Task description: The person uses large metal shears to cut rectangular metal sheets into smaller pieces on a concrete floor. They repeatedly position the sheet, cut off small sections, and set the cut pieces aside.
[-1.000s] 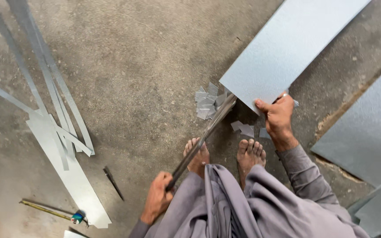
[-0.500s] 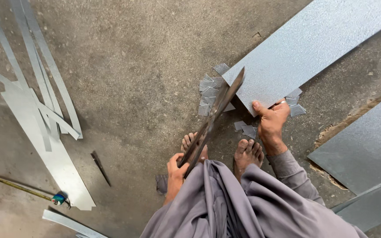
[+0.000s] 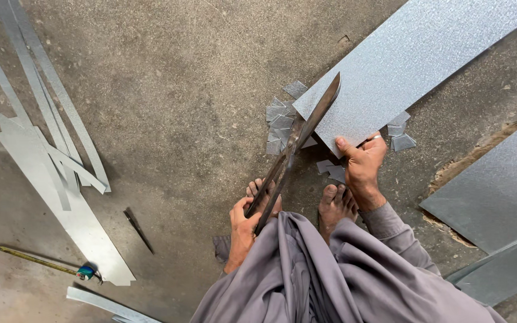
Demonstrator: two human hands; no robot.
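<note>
Loose grey robe, long sleeves; bare feet; ring on finger.

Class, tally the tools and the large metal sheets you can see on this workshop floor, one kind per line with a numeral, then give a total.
Large metal shears, held in the left hand: 1
Tape measure: 1
Dark pencil-like marker: 1
Large metal sheets: 3, one held by the right hand, two at right
Total: 6
</note>
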